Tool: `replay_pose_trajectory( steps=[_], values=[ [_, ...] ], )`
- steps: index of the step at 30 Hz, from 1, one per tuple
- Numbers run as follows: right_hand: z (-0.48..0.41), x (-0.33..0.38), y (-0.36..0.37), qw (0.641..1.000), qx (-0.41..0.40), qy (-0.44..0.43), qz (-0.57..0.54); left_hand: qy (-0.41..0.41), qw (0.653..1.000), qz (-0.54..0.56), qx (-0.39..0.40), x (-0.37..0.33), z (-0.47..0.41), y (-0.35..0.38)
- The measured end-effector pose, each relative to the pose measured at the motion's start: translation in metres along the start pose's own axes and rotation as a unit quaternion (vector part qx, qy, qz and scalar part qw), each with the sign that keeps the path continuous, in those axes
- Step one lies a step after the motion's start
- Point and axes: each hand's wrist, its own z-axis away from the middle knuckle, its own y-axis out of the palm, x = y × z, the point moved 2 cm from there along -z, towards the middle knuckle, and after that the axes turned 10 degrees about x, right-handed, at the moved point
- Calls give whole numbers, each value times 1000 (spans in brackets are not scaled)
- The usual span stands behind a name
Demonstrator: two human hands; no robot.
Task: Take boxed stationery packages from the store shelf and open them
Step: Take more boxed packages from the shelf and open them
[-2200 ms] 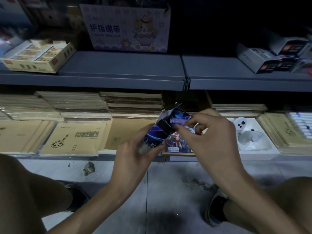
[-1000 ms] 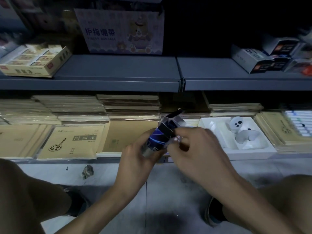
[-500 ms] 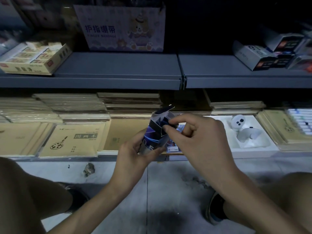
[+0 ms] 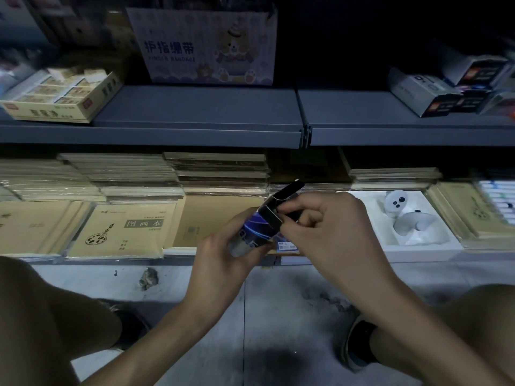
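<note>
A small blue and black stationery box (image 4: 257, 232) is held tilted in front of the lower shelf, its top flap (image 4: 288, 190) standing open and pointing up to the right. My left hand (image 4: 223, 254) grips the lower end of the box. My right hand (image 4: 326, 227) pinches at the open top end, fingers curled over the box's mouth. What is inside the box is hidden by my fingers.
Stacks of tan sketchbooks (image 4: 125, 229) fill the lower shelf. A white tray (image 4: 434, 246) with a white controller (image 4: 409, 218) lies to the right. The grey upper shelf (image 4: 200, 118) carries a yellow box (image 4: 58, 98), a bear-printed carton (image 4: 206, 45) and grey boxes (image 4: 434, 93). My knees flank the floor.
The right hand has kept working at the box's open end, and the flap now stands more upright and darker side out. The left hand's grip is unchanged.
</note>
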Motion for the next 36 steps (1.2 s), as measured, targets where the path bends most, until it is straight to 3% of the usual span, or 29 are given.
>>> replay_pose_trajectory(
  steps=[6, 15, 18, 20, 22, 28, 32, 36],
  values=[
    [-1, 1, -6, 995, -54, -16, 80, 4, 1000, 25, -6, -7, 0, -3],
    [3, 6, -16, 982, -81, 73, 152, 15, 999, -20, -22, -11, 6, -6],
    [-5, 3, -20, 982, -18, 186, 9, 20, 1000, 1, -21, -10, 6, -3],
    [-9, -1, -21, 959, 53, 251, -123, 19, 1000, 21, -13, -9, 7, -1],
    [-12, 0, -23, 951, 95, 258, -144, 16, 999, 32, -7, -8, 7, 0],
    [-17, -4, -21, 959, 136, 233, -85, 10, 1000, 13, 8, -13, 11, 5],
    [-20, -14, -15, 966, 74, 222, 112, -1, 1000, -4, 19, -12, 12, 12],
    [-22, -19, -18, 969, 68, 230, 58, -1, 999, -15, 29, -11, 4, 15]
  ],
)
